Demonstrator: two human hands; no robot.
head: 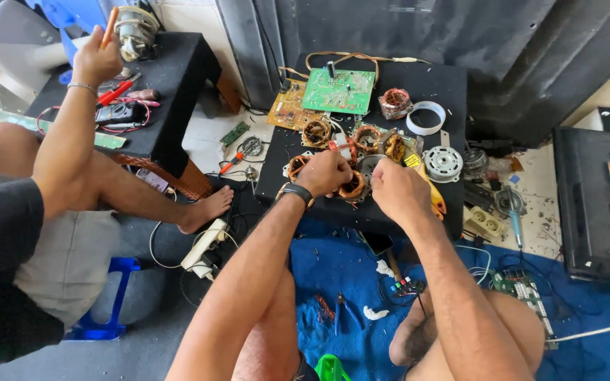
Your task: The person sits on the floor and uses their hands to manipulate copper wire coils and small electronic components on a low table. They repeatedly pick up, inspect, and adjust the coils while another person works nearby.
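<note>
Both fists closed, we pinch a copper-wound coil (354, 185) between our left hand (324, 171) and right hand (398, 188) at the black table's (453, 92) near edge, beside a green circuit board (339, 91).

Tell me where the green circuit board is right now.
In the head view, the green circuit board lies at the far edge of the black stand, beyond both hands, with a yellowish board overlapping on its left.
</note>
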